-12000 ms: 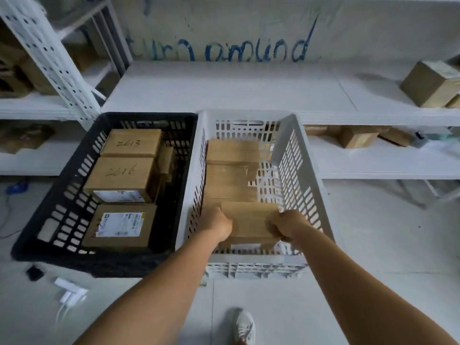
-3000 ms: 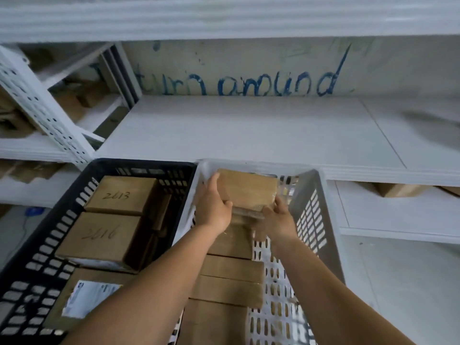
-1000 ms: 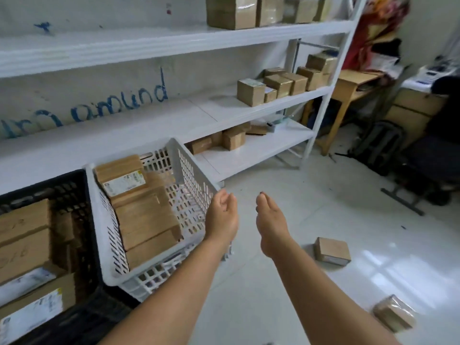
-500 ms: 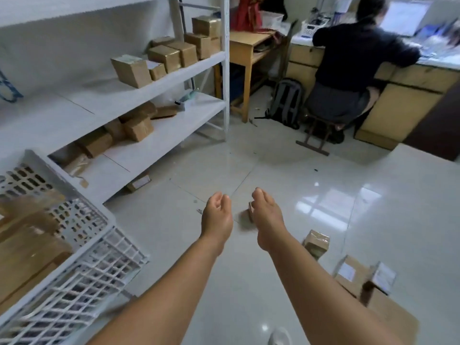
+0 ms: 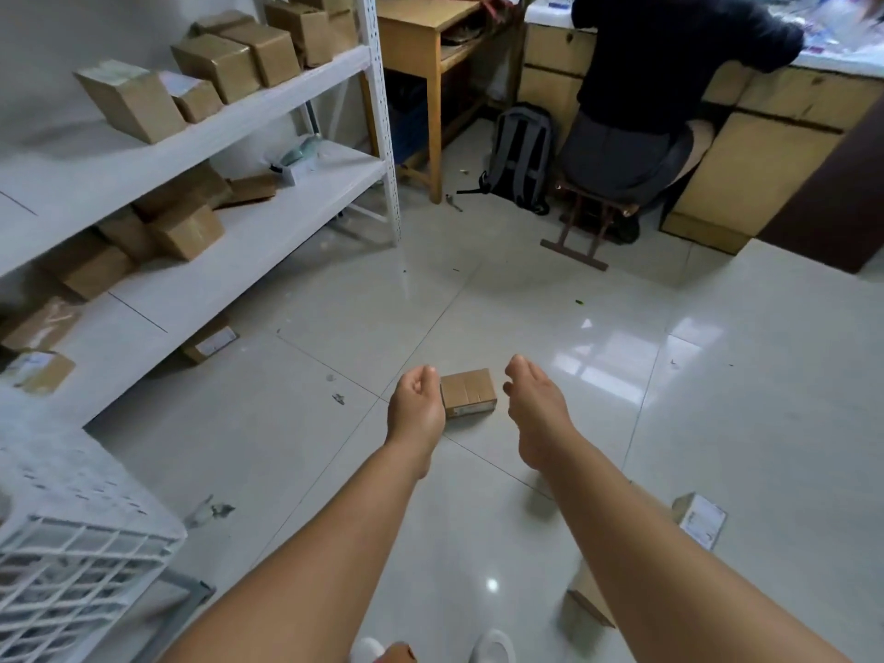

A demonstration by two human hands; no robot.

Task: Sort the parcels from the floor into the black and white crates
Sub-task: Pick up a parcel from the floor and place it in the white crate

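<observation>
Left hand (image 5: pixel 415 408) is reaching out over the floor (image 5: pixel 717 423), fingers loosely curled, palm facing right, holding nothing. Right hand (image 5: pixel 535 408) is reaching out alongside it, fingers extended and open, also empty. A small brown parcel (image 5: pixel 468 392) is lying flat on the floor and showing between the two hands; the left hand is overlapping its left edge in view, but whether it is touching cannot be told. The right hand is showing clear of the parcel.

Two more parcels are sitting on the floor beside the right forearm: one with a white label (image 5: pixel 699 524) and another (image 5: pixel 589 600) partly hidden behind the arm. Another labelled parcel (image 5: pixel 210 343) is lying on the floor, half under the bottom shelf.

White crate (image 5: pixel 71 557) is sitting at lower left, only its corner and grid wall showing, contents not visible. Black crate is not in view.

White shelf rack (image 5: pixel 268 217) is running along the left, carrying many brown boxes (image 5: pixel 229 64) on two levels. Beyond it, a wooden desk (image 5: pixel 416 31) and a grey backpack (image 5: pixel 521 155) on the floor. A seated person (image 5: pixel 660 79) in dark clothes is leaning on a counter at top right. White shoes (image 5: pixel 492 648) are showing at the bottom edge.
</observation>
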